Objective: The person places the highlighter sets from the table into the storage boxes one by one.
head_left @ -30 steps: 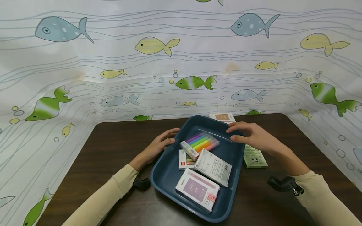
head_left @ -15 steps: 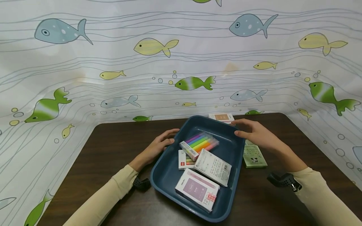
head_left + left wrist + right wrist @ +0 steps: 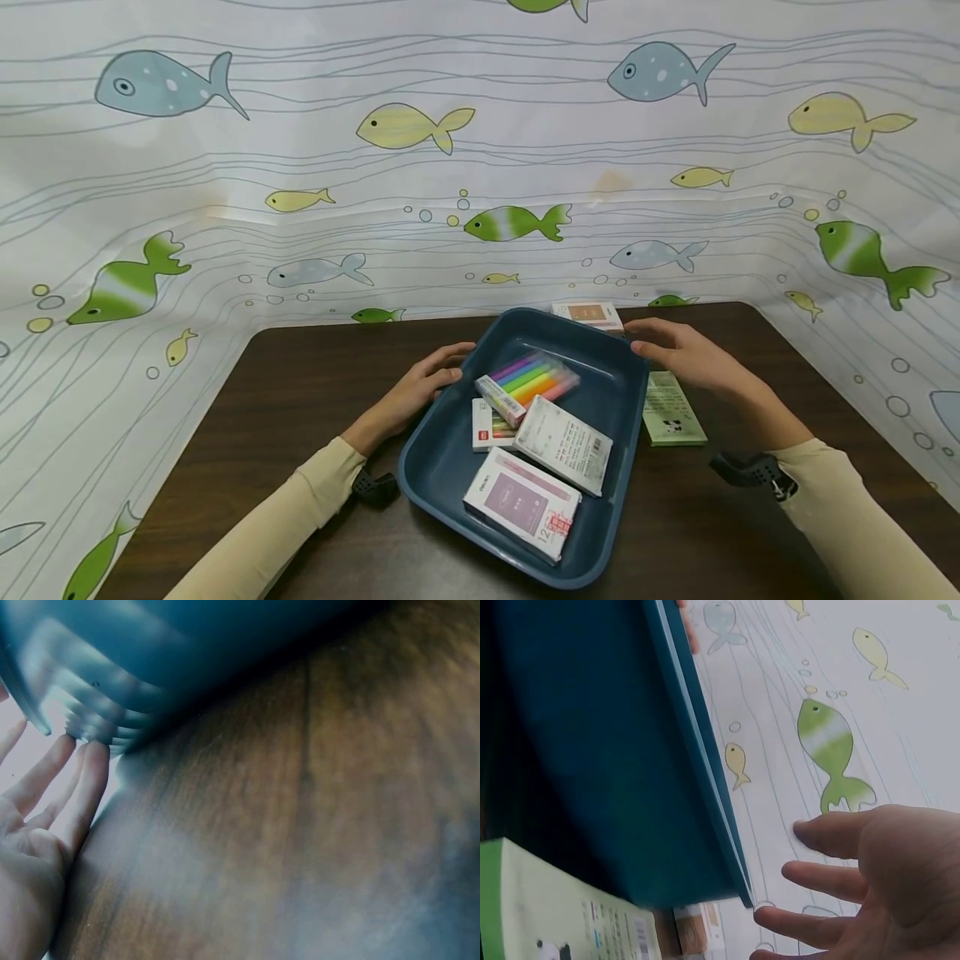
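Observation:
A dark blue plastic bin (image 3: 442, 479) stands at an angle on the table. My left hand (image 3: 408, 392) touches its left side; in the left wrist view, extended fingers meet the ribbed outer wall. Beside the right rim is my right hand (image 3: 693, 358), fingers spread, holding nothing; the right wrist view shows a gap between it and the bin. Inside the bin lie a clear pack of rainbow-coloured pens (image 3: 536, 375), a small white box (image 3: 483, 427) partly under it, a white printed box (image 3: 566, 446) and a white-and-purple box (image 3: 522, 504) marked 12.
A green printed box (image 3: 672, 417) lies on the brown wooden table (image 3: 300, 400), right of the bin. Behind the bin, a white box with an orange panel (image 3: 590, 314) is partly hidden. A fish-patterned sheet (image 3: 420, 183) hangs around the table's back and sides.
My right hand has moved right, from over the bin's far right corner to outside the rim. The left hand, the bin and its contents have stayed put.

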The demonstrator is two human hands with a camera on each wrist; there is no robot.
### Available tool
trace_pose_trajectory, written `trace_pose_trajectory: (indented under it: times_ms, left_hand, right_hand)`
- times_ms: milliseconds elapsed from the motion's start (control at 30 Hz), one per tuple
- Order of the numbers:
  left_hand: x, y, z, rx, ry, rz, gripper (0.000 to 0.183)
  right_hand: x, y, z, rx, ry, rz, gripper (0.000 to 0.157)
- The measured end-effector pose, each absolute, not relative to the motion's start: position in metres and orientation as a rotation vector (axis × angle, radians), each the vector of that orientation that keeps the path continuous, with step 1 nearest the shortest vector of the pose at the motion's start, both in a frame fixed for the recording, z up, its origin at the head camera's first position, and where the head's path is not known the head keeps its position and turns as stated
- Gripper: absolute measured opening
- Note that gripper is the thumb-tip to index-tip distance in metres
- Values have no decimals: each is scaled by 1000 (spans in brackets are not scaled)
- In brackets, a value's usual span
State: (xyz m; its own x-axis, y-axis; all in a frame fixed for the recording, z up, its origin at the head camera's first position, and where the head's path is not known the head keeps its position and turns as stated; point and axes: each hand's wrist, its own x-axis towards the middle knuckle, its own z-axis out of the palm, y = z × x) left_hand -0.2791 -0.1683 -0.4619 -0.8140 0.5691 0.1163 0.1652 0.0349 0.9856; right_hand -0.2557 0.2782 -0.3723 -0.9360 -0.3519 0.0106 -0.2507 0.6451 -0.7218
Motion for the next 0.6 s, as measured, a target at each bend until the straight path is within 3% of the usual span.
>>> trace_pose_trajectory:
  times_ms: [433,600]
  left_hand:
    - [-279,-170,-462,742,2020,1838,50]
    - [-279,-169,-463,750,2012,1836,50]
  right_hand:
    - [-261,302,-375,-429,2680,-992,59]
    - [-260,310,-379,-464,2654,-808,73]
